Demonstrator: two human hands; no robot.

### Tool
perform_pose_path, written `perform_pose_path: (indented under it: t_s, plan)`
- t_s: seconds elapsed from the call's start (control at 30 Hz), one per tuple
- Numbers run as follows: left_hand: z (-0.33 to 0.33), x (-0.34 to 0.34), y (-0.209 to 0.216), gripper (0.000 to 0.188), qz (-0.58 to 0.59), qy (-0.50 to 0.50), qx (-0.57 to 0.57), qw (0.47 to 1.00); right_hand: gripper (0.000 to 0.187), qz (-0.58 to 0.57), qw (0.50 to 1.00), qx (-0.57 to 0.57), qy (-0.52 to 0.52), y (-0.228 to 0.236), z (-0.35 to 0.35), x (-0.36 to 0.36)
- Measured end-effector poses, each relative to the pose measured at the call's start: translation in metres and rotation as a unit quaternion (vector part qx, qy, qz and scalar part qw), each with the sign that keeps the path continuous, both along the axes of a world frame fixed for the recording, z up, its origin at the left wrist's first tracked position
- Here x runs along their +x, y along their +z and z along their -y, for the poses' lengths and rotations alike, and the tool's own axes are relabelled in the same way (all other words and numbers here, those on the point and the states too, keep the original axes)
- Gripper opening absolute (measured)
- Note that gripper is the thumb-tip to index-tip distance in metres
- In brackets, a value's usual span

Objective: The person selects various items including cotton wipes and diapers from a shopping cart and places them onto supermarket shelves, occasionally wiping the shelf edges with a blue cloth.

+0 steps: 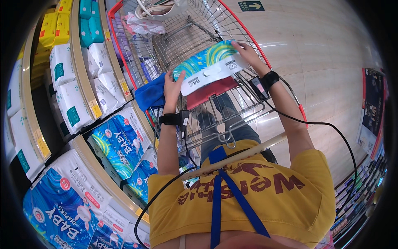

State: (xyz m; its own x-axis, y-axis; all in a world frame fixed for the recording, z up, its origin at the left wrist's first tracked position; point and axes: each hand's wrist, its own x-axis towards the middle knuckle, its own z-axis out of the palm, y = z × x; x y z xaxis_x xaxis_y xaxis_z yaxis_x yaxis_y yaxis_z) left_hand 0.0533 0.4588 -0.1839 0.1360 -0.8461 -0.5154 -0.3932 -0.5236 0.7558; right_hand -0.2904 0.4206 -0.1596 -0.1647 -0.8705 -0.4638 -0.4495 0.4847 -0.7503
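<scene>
A blue, green and white diaper pack (207, 58) is held above the shopping cart (271, 68), tilted with its right end farther away. My left hand (173, 86) is closed on the pack's left end, thumb on the near side. At the far right end, my right hand (248, 56) grips the pack with fingers along its edge. A blue cloth (151, 92) hangs over the cart's left rim, next to my left hand. Beneath the pack, a red flap (211, 92) shows in the cart's near end.
Shelves on the left carry blue diaper packs (122, 141), white packs (72, 103) and yellow packs (56, 27). Inside the cart's far end lie a white bag (159, 11) and a crumpled plastic bag (145, 25). Black cables (327, 123) run from both wrists. Tiled floor (319, 62) extends to the right.
</scene>
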Motion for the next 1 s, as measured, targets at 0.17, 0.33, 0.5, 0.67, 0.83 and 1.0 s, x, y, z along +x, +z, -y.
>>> perform_pose_path:
  t_s: [0.17,0.33,0.5,0.67,0.83,1.0]
  plan:
    - [0.013,0.011,0.021,0.074,-0.310,0.166,-0.036,0.935,0.053,0.325,0.935,-0.010,-0.144,0.002,0.008,0.000]
    - [0.001,0.005,-0.004,0.083,-0.287,0.001,-0.135,0.949,0.087,0.358,0.933,-0.031,-0.014,-0.024,0.014,0.005]
    - [0.015,-0.020,-0.029,0.084,-0.189,0.037,-0.069,0.979,0.106,0.171,0.984,-0.038,0.038,-0.069,0.039,0.005]
    - [0.032,-0.018,-0.088,0.050,-0.173,0.002,0.030,0.984,0.103,0.189,0.967,0.063,0.159,-0.081,0.065,-0.006]
    - [0.044,-0.026,-0.103,0.049,-0.225,0.014,0.084,0.971,0.102,0.183,0.976,0.020,0.117,-0.103,0.071,-0.010]
    - [0.055,-0.018,-0.105,0.051,-0.212,0.044,-0.011,0.976,0.096,0.224,0.974,0.005,0.045,-0.088,0.075,0.004]
